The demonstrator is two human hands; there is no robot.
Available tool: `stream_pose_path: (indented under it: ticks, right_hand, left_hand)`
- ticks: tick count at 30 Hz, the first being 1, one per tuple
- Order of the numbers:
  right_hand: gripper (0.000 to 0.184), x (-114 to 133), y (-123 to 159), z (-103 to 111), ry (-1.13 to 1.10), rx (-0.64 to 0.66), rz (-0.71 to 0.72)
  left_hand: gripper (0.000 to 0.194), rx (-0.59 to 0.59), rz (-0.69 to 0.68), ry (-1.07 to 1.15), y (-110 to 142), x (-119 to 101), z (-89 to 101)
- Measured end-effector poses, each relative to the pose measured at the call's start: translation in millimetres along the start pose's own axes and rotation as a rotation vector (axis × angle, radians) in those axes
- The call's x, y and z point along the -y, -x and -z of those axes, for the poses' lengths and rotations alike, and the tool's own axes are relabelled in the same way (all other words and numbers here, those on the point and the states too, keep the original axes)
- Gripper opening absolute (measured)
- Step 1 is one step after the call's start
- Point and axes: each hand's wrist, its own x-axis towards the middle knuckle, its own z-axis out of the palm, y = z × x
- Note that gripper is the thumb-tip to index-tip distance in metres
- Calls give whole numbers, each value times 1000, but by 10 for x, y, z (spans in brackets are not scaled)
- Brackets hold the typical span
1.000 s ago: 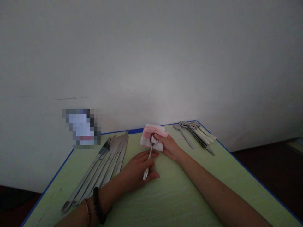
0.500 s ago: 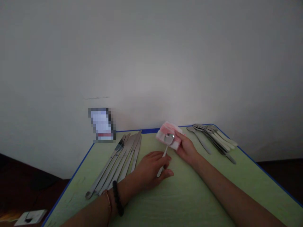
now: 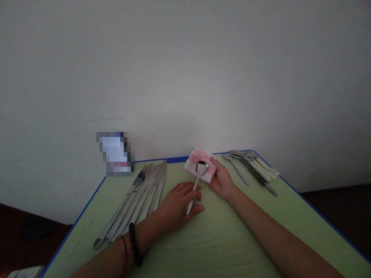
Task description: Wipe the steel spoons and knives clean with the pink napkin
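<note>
My left hand (image 3: 182,202), with a dark bead bracelet at the wrist, has its fingers closed round the handle of a metal spoon (image 3: 196,179). The spoon's bowl points away from me, in front of a folded pink and white cloth (image 3: 193,166). Gripped in my right hand (image 3: 222,180) is that cloth, its fingers partly hidden behind it. Whether the bowl presses on the cloth I cannot tell. Left of my left hand lies a fanned row of table knives (image 3: 131,208), partly covered by my forearm. To the right of the cloth rests a single spoon (image 3: 236,170).
A stack of spoons (image 3: 251,168) and forks with pale handles (image 3: 265,168) lies at the back right of the green table (image 3: 220,239). A blurred phone-like screen (image 3: 116,153) stands at the back left, near the wall (image 3: 185,77).
The spoon has turned about its handle in my left hand, so its bowl faces differently against the cloth. The whole view has shifted, with everything a little further left.
</note>
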Motion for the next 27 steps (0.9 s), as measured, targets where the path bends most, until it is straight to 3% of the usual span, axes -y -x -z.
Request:
stream_pose_path:
  ticks: [4, 10, 15, 21, 27]
  right_hand:
    - [37, 27, -10, -10, -76, 8, 30]
    - [17, 0, 39, -12, 37, 57, -7]
    - [24, -40, 83, 6, 184, 103, -51]
    - [32, -77, 72, 12, 238, 81, -30]
    - [17, -68, 34, -3, 145, -34, 24]
  left_hand:
    - [11, 4, 13, -16, 2, -1, -17]
    - [16, -1, 22, -21, -1, -4, -28]
    - [16, 11, 23, -43, -10, -11, -26]
    - [8, 28, -11, -9, -13, -11, -12]
    - [6, 41, -25, 25, -2, -25, -6]
